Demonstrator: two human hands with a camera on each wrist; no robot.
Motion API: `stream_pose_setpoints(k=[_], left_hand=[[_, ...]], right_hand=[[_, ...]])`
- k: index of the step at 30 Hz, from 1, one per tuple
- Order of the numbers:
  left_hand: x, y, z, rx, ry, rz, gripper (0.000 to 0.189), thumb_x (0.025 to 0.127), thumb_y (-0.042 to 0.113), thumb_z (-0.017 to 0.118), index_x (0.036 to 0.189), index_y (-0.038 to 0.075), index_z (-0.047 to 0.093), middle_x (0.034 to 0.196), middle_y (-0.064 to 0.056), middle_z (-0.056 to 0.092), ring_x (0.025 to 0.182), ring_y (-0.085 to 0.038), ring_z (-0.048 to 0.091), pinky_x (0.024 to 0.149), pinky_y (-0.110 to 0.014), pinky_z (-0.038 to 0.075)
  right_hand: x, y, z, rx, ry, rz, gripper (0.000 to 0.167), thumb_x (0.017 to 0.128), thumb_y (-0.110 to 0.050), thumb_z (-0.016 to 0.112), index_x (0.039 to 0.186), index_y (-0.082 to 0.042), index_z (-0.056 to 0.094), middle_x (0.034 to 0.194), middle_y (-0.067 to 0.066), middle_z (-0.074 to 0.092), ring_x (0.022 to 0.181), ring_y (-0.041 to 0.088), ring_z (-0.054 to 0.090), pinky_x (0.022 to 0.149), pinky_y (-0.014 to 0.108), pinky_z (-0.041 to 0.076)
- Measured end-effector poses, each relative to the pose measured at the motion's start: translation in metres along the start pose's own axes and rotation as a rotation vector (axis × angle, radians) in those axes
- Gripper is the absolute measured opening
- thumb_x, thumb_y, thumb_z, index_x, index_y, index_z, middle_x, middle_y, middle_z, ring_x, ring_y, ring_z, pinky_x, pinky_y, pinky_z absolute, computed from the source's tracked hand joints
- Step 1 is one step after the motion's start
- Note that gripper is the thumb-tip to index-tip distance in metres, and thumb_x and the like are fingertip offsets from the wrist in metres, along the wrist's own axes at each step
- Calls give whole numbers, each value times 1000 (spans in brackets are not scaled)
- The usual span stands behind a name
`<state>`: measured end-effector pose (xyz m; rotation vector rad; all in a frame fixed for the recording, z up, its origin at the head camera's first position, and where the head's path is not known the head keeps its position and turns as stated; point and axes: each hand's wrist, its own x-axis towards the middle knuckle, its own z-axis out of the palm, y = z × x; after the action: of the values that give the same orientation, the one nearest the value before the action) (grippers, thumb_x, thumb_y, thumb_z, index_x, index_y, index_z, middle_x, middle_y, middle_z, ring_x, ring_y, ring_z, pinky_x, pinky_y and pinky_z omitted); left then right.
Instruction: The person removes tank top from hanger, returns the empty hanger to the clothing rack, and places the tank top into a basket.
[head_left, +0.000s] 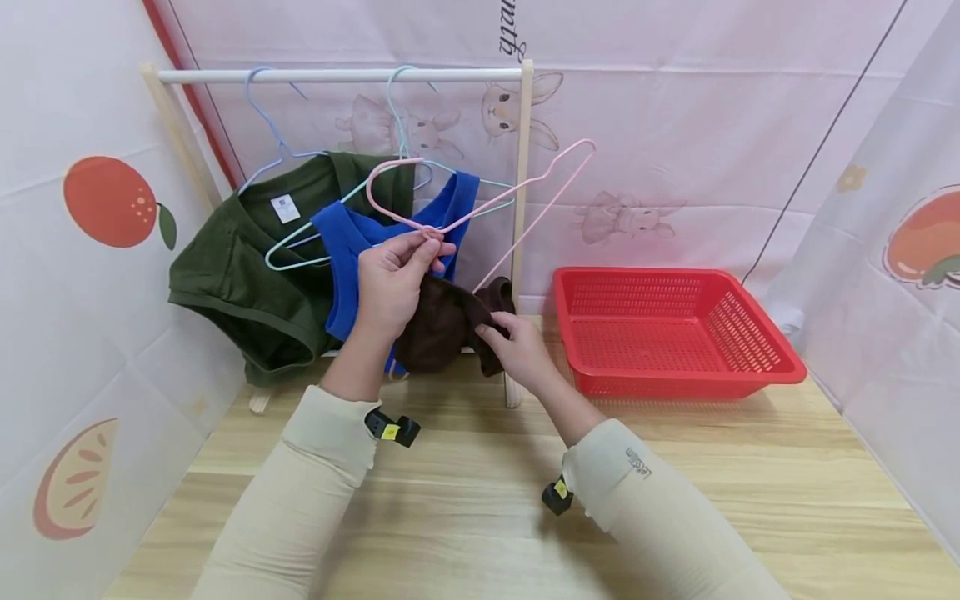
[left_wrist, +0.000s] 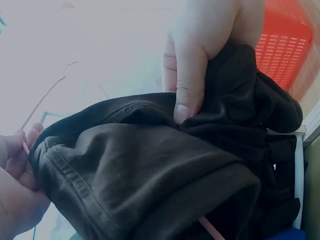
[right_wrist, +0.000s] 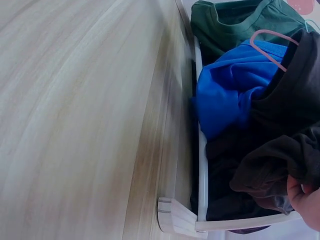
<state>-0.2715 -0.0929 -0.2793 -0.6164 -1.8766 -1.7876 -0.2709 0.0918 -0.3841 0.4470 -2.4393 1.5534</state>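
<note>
A pink hanger (head_left: 372, 179) is pinched at the base of its hook by my left hand (head_left: 393, 279). One end of the hanger sticks out bare to the upper right. Dark brown cloth, a garment (head_left: 435, 325), hangs below around the hanger's lower part. My right hand (head_left: 521, 350) pinches the garment's edge between thumb and fingers; in the left wrist view its thumb lies on the garment (left_wrist: 150, 160). Behind my left hand, a blue garment (head_left: 343, 287) hangs on a mint hanger (head_left: 279, 257). What kind of garment the brown one is, I cannot tell.
A rack with a white bar (head_left: 337, 76) and wooden posts (head_left: 522, 150) stands at the back. From it hangs a dark green shirt (head_left: 258, 267) on a blue hanger (head_left: 251, 96). A red basket (head_left: 682, 387) stands right of the rack on the wooden table (head_left: 465, 492).
</note>
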Motion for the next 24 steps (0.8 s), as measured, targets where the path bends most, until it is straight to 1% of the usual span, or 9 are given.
stream_pose_setpoints(k=[3,10,19,24], left_hand=[[0,0,-1,-18,-7,-2,29,94,19,65,113,-3,70,97,-9,76,77,-17,70,80,-25,57],[0,0,0,-75,-12,-21,24,93,19,67,109,1,73,94,-8,76,71,-16,69,70,-24,58],[-1,2,3,-134,-7,5,24,94,15,65,111,-1,71,97,-11,75,70,-15,70,69,-26,59],[-1,2,5,-145,0,19,24,95,15,64,111,-1,71,97,-10,75,70,-15,70,69,-26,59]], right_hand=[[-1,1,-1,2,-6,-7,20,95,-17,63,107,-6,74,93,10,73,87,20,64,80,35,54],[-1,3,0,-34,-8,-31,19,94,-15,66,108,-5,74,99,11,73,91,21,64,83,36,54],[-3,6,2,-91,-12,-83,18,92,-14,68,106,-6,76,105,8,74,97,22,66,88,38,52],[-3,7,3,-134,-48,-104,15,91,-12,69,103,-7,76,102,7,73,96,20,66,88,37,53]])
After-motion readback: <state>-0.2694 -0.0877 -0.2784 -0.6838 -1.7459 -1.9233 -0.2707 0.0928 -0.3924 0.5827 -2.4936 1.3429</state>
